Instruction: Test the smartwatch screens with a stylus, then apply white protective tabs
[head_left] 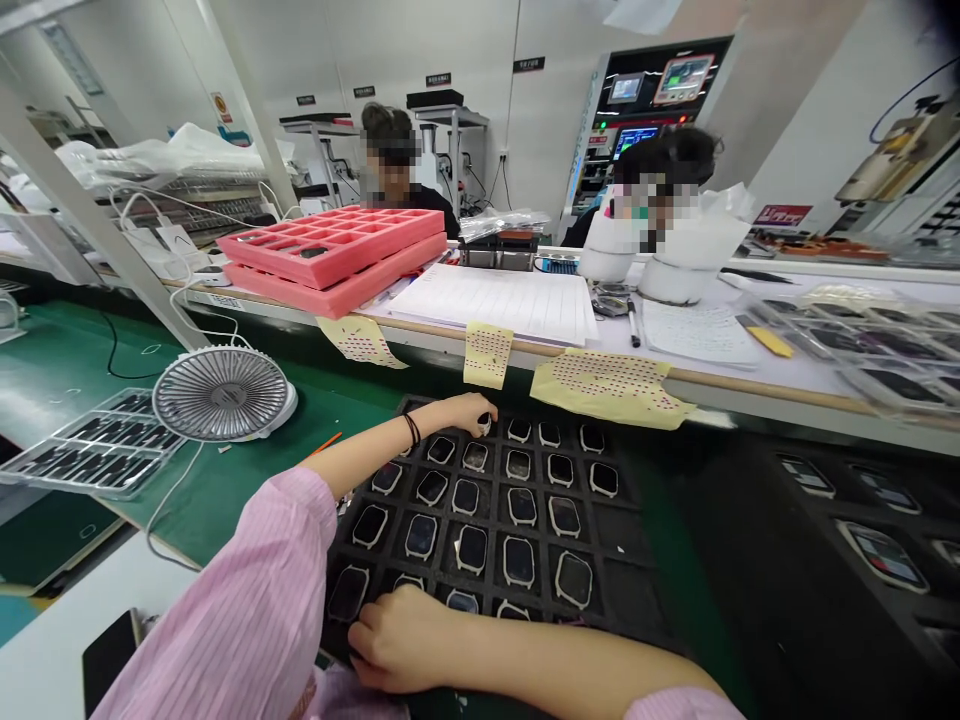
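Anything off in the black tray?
Yes: one watch case, toward the lower right of the black foam tray, sits visibly rotated in its pocket, skewed against its neighbours, which stand roughly square.

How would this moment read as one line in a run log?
left hand: at watch body | right hand: over black foam tray

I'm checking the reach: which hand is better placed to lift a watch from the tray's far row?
Probably the left hand: it is at the far row of the black foam tray, touching a watch. The right hand lies at the near edge, so it would have to cross the tray.
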